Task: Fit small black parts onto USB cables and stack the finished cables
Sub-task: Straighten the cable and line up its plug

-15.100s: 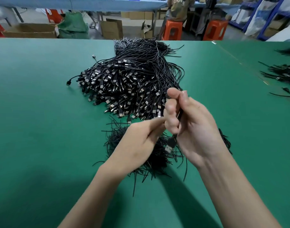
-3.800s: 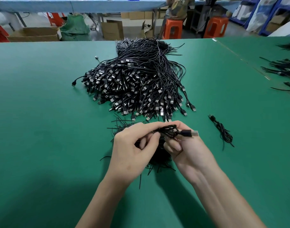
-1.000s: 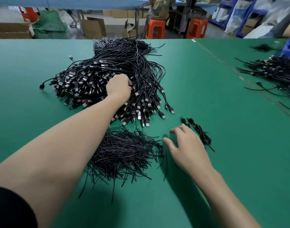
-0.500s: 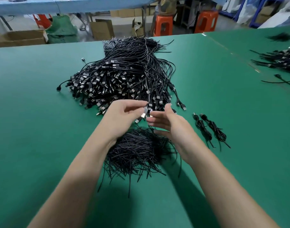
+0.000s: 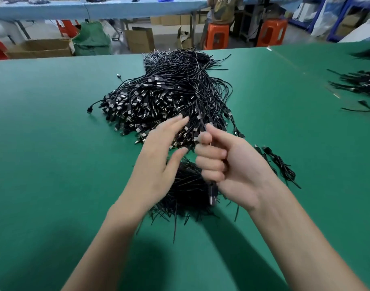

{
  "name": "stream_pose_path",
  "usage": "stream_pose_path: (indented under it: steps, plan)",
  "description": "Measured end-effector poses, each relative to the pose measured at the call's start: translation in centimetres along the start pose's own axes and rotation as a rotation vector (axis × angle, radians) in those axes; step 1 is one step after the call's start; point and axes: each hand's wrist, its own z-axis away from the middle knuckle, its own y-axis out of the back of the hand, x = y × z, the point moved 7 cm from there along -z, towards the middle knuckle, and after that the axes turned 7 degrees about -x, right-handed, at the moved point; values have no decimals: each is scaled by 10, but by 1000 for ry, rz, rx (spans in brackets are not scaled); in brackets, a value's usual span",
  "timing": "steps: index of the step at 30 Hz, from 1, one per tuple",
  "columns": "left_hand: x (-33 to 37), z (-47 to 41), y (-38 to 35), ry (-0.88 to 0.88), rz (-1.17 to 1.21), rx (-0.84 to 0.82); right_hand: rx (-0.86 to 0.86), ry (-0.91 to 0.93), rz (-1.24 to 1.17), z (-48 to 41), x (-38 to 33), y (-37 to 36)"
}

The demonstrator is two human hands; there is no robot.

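A big heap of black USB cables [image 5: 169,97] lies on the green table [image 5: 43,154]. My right hand [image 5: 228,164] grips one USB cable; its plug [image 5: 212,195] hangs below the fist and its wire runs up toward the heap. My left hand [image 5: 158,160] is beside it with straight fingers and holds nothing. Under both hands lies a pile of thin black ties [image 5: 188,196]. Two finished, bundled cables [image 5: 280,166] lie to the right of my right hand.
More black cables [image 5: 360,82] lie at the table's right edge. Beyond the far edge stand cardboard boxes [image 5: 41,48], orange stools [image 5: 217,38] and a seated person [image 5: 224,9]. Bare green surface stretches to the left and in front.
My right hand has closed into a fist around a cable taken from the heap and lifted it. My left hand has let go and spread its fingers.
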Motion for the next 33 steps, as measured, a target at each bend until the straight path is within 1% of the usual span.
stream_pose_path:
  steps: [2,3,5,6,7,8,10,11,13,15,17,18,19,20,21,22,23,24,25,26,27,28,29,30,31,33]
  plan:
    - [10,-14,-5,-160,-60,-47,-169,-84,87,12,10,-20]
    - [13,-20,-8,-205,-57,-79,-255,-120,117,19,16,-30]
    - [14,-26,-15,-232,-44,-126,-363,-143,144,30,21,-41]
    - [16,-26,-19,-229,-50,-156,-368,-108,155,34,17,-43]
    - [18,-24,-26,-216,-6,-211,-336,-28,169,36,9,-42]
    - [23,-20,-30,-239,5,-219,-275,86,188,37,-3,-39]
    - [31,-9,-31,-271,-46,-143,-118,334,251,43,-34,-27]
    - [31,-3,-33,-252,-49,-138,-55,449,297,48,-49,-22]
    - [30,4,-32,-185,14,-157,31,647,437,58,-74,-14]
    - [32,9,-29,-167,62,-162,124,770,675,66,-89,-8]
    - [38,10,-20,-189,48,-131,300,789,1084,67,-93,-3]
    - [44,8,-10,-219,26,-91,384,737,1312,64,-89,-1]
    - [49,6,0,-252,3,-41,424,643,1488,59,-80,0]
    - [53,2,10,-276,-1,3,416,541,1571,54,-70,3]
    - [54,-3,19,-283,10,37,366,446,1555,48,-57,6]
    - [53,-8,26,-266,38,56,273,355,1464,42,-42,6]
    - [49,-14,29,-235,93,54,153,260,1306,37,-25,4]
    - [43,-18,29,-187,176,43,22,173,1099,33,-9,0]
    - [38,-21,27,-142,274,24,-107,128,860,30,3,-8]
    - [34,-21,22,-115,346,-8,-202,143,628,29,8,-17]
    - [31,-20,16,-101,370,-42,-246,203,447,29,4,-21]
    - [30,-16,9,-102,345,-77,-234,289,331,29,-4,-21]
    - [28,-11,2,-110,307,-125,-170,381,288,29,-14,-17]
    - [28,-5,-5,-113,259,-176,-78,472,318,30,-25,-12]
    - [27,-1,-10,-110,215,-220,21,559,398,32,-35,-6]
    - [30,4,-12,-121,130,-234,185,698,593,39,-50,1]
